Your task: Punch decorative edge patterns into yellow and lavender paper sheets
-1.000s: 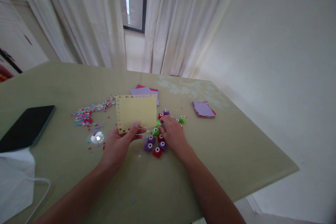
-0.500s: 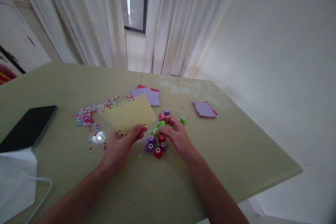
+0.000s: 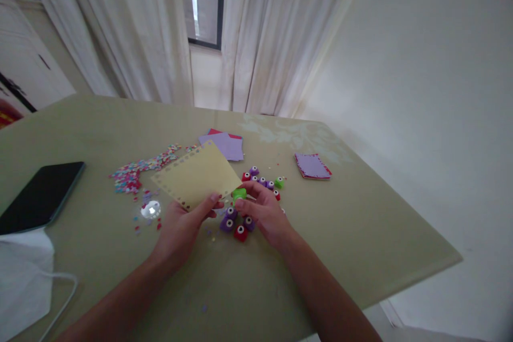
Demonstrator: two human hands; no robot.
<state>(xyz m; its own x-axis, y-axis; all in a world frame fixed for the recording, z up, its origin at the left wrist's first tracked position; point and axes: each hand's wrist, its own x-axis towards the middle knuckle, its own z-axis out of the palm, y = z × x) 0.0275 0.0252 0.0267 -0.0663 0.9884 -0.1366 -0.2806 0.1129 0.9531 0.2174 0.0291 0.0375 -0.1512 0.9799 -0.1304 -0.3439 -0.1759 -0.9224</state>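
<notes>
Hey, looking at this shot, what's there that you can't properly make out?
- Yellow card in the left hand, head view: its underside is turned from the camera.
- Lavender paper, head view: partly covered by the yellow card.
- Green piece, head view: partly covered by the right hand.
- Confetti, head view: too small to count or tell every shape.
- Dark device and white item, head view: cut off by the left edge.
</notes>
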